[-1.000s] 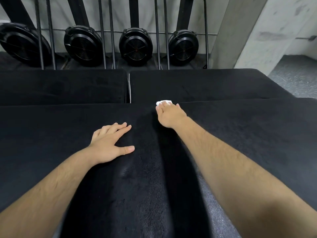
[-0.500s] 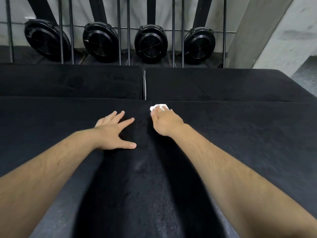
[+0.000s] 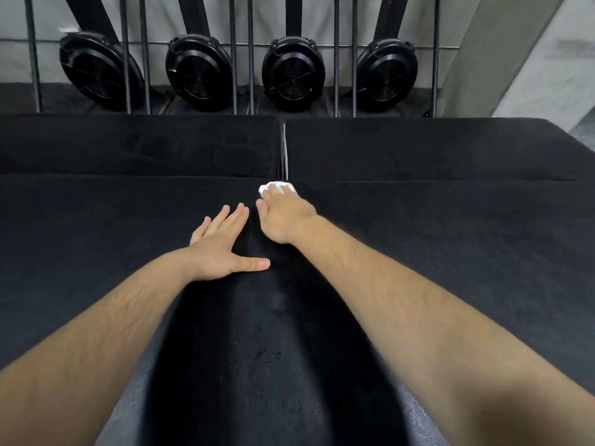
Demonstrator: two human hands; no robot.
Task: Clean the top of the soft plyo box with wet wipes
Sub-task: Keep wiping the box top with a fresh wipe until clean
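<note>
at the far edge of the box [image 3: 96,246], right hand [image 3: 283,217] curls on the balled wipe [image 3: 276,188]; left hand [image 3: 222,249] flat, holding nothing. risk: overshoot drops wipe into the gap [image 3: 284,149] (it's just beyond).

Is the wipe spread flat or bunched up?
Bunched: the wet wipe shows as a small crumpled white wad poking out from under the curled fingers of the right hand.

Head view, single camera: worn on the person's head, wide-angle, faced forward and steeply down. Close range over the black plyo box top [image 3: 467,252]. Forearms entered from both bottom corners; left hand [image 3: 222,249] and right hand [image 3: 285,217] sat near centre. Far limit: railing [image 3: 336,59] and round black housings [image 3: 293,75] along the top edge.
</note>
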